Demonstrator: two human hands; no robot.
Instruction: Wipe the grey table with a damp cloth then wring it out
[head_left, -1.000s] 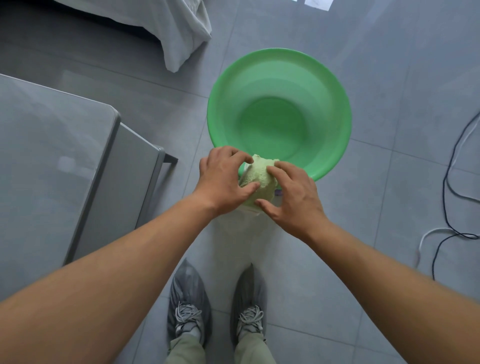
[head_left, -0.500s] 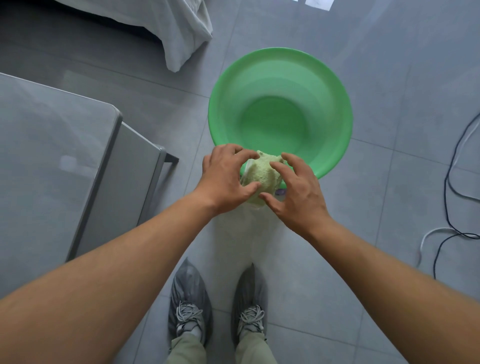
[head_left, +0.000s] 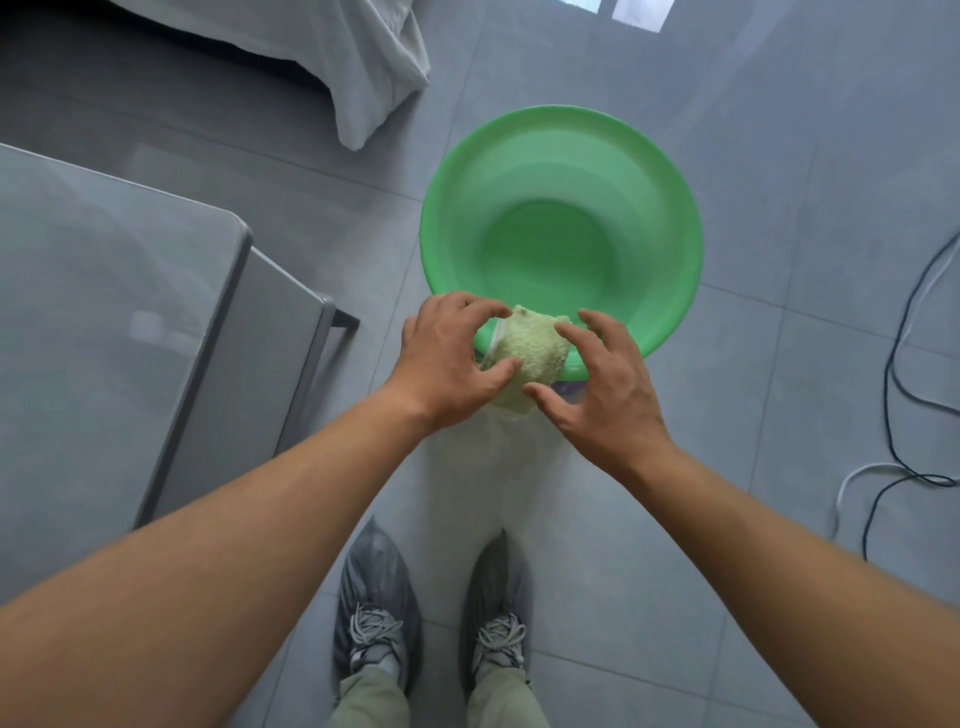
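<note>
Cloth (head_left: 527, 353), pale green and towelling, being bunched into a ball between both hands, hanging in the air over the near rim of the green basin (head_left: 675, 218) on the floor. Left hand (head_left: 447, 358) curling round the cloth's left side, thumb pressing in from below and fingers arching over the top: a half-closed grip holding the bundle. Right hand (head_left: 597, 384) spreading wider, thumb tip and forefinger touching the cloth's right side, remaining fingers splayed and apart from it, so a loose grip, more steadying than squeezing. Judging by the fuzzy pile: soft, limp, light, likely heavier with water and slightly slippery, giving way under any pressure, not fragile. Best taking hold at the two opposite ends of the bundle, one fist on each, then twisting against each other over the basin's middle rather than its edge, so drips are landing inside. Basin looking empty or nearly so; smooth green bottom showing, any shallow water impossible to tell. Grey worktop (head_left: 104, 312) lying well to the left, bare surface with faint reflections. White sheet (head_left: 374, 62) hanging at the top, cables (head_left: 893, 395) trailing on the floor at right, two shoes (head_left: 376, 618) in grey covers below. Wringing seeming barely begun.
</note>
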